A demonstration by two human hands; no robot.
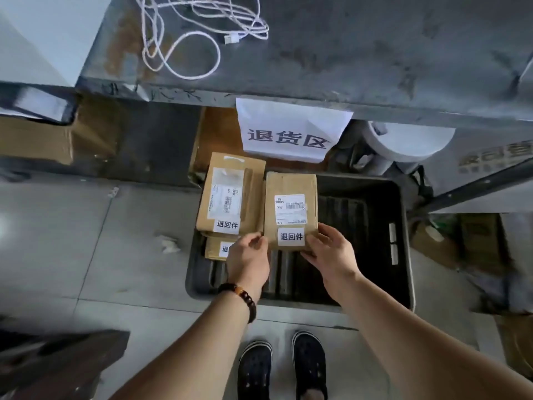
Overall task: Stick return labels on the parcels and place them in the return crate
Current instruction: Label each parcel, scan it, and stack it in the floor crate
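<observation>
A dark plastic crate (402, 226) stands on the floor under a metal table. In its left part lies a cardboard parcel (230, 192) with a white return label (227, 225), on top of another labelled parcel (215, 248). Beside them a third cardboard parcel (290, 186) with a return label (291, 236) is over the crate's middle. My left hand (248, 258) touches this parcel's near left corner with curled fingers. My right hand (328, 249) grips its near right corner, thumb on top.
A paper sign (288, 131) hangs from the grey metal table (375, 53), which carries a white cable (196, 30). Cardboard boxes (57, 137) stand at left under the table, white rolls (403, 145) and clutter at right. My feet (282, 368) stand on the tiled floor.
</observation>
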